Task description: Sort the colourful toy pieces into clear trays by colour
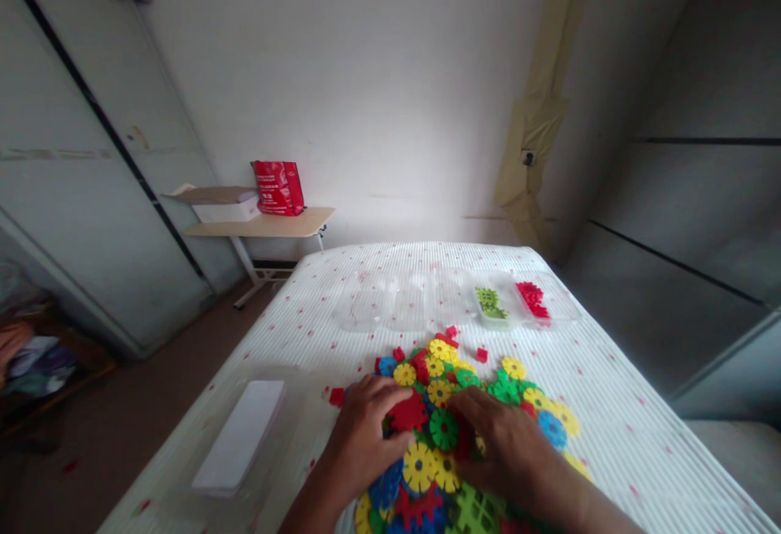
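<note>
A heap of plastic building pieces lies under both hands, with yellow notched discs (420,467), a green notched disc (443,429), blue discs (552,430) and lime lattice pieces (474,511). My left hand (364,426) rests at the heap's left side. Its thumb and forefinger are apart, around a red toothed piece (408,412); no firm grip shows. On the right side, my right hand (503,440) reaches into the heap with its thumb apart from its curved fingers. Shadowed red pieces lie beneath it, and its palm side is hidden.
Behind the heap stands a clear compartment tray (407,306), with lime pieces (490,303) and red pieces (533,303) in its right sections. A white flat box (241,436) lies on clear plastic at left. Loose red cubes (482,355) dot the striped cloth (293,330).
</note>
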Demonstrator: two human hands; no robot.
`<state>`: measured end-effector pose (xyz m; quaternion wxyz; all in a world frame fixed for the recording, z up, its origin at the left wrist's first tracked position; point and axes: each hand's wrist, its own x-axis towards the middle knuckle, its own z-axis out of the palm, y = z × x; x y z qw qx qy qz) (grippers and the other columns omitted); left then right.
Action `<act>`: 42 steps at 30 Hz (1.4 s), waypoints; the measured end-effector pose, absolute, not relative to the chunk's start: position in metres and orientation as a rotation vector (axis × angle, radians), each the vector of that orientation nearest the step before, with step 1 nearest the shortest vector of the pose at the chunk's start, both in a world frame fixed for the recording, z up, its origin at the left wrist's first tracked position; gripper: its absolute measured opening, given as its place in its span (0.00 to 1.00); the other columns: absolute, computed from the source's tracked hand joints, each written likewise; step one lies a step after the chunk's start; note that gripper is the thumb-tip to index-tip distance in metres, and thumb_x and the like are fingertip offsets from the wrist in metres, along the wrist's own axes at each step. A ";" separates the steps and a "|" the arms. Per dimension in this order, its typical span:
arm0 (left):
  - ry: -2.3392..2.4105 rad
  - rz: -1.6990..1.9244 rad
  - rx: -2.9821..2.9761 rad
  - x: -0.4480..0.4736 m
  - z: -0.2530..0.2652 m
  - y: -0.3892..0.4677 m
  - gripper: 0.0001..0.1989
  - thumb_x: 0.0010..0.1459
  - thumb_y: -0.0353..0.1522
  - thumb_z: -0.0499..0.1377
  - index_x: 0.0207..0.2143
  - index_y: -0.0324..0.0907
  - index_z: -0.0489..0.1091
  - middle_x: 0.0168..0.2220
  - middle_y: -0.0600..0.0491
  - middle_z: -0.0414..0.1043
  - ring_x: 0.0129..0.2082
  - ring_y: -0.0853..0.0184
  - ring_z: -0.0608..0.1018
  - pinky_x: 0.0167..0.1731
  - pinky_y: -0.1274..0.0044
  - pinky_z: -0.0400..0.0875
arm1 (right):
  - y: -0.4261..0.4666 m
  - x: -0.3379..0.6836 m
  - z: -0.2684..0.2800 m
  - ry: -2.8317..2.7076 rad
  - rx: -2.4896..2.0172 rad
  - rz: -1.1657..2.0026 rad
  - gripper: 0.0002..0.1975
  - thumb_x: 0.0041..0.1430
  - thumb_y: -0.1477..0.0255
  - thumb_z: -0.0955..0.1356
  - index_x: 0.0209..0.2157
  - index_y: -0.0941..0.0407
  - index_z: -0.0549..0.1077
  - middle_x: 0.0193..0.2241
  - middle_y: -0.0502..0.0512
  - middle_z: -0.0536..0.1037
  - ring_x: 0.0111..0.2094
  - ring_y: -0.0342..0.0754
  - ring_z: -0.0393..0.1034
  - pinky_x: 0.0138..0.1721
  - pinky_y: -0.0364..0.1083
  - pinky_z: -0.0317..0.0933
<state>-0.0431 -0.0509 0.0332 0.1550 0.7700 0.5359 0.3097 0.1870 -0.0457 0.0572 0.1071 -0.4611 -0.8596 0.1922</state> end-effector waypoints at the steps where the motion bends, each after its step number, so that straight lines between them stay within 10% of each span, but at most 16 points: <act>1: 1.527 0.904 2.192 -0.043 0.033 -0.051 0.22 0.41 0.28 0.63 0.42 0.47 0.73 0.43 0.50 0.72 0.45 0.60 0.72 0.48 0.67 0.66 | -0.046 0.186 0.057 -2.521 -1.362 0.560 0.21 0.43 0.71 0.68 0.43 0.51 0.68 0.40 0.52 0.72 0.37 0.48 0.67 0.32 0.42 0.57; 27: 1.440 1.160 2.012 -0.048 0.036 -0.051 0.14 0.56 0.39 0.55 0.42 0.42 0.72 0.39 0.48 0.74 0.40 0.64 0.76 0.41 0.74 0.71 | -0.017 0.240 0.080 -1.972 -1.194 1.425 0.26 0.60 0.51 0.55 0.35 0.58 0.69 0.25 0.50 0.71 0.20 0.41 0.64 0.24 0.42 0.59; 42: 1.414 1.150 2.038 -0.048 0.036 -0.051 0.15 0.54 0.38 0.56 0.44 0.44 0.71 0.41 0.48 0.74 0.41 0.63 0.75 0.42 0.71 0.71 | -0.027 0.239 0.079 -2.436 -1.499 0.498 0.20 0.48 0.68 0.67 0.46 0.50 0.68 0.45 0.53 0.72 0.36 0.48 0.71 0.36 0.45 0.64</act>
